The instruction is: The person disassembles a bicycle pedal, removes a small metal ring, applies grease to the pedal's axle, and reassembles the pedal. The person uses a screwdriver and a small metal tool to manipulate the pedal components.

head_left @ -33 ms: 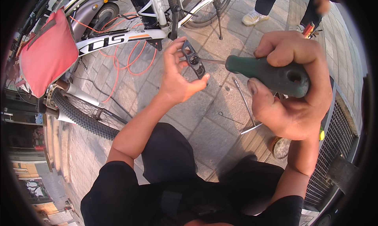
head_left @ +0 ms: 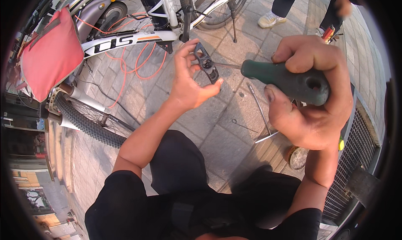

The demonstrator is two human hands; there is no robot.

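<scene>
My left hand point(head_left: 186, 79) grips a black bicycle pedal point(head_left: 206, 63) between its fingers and thumb, held up on edge. My right hand point(head_left: 316, 97) is wrapped round the dark green handle of a screwdriver point(head_left: 289, 80), close to the camera. Its thin metal shaft points left and meets the pedal near its middle; whether the tip sits inside the pedal's centre hole cannot be made out. Beyond my left hand is a white bicycle frame point(head_left: 125, 41) with a bare black crank point(head_left: 187, 24).
Metal rod-like tools point(head_left: 259, 108) and a thin looped wire point(head_left: 245, 125) lie on the paving. A round tin point(head_left: 298, 157) stands by my right forearm. At left are a knobbly tyre point(head_left: 88, 125), a red bag point(head_left: 52, 58) and an orange hose point(head_left: 123, 74). A person's shoe point(head_left: 271, 19) is at the back.
</scene>
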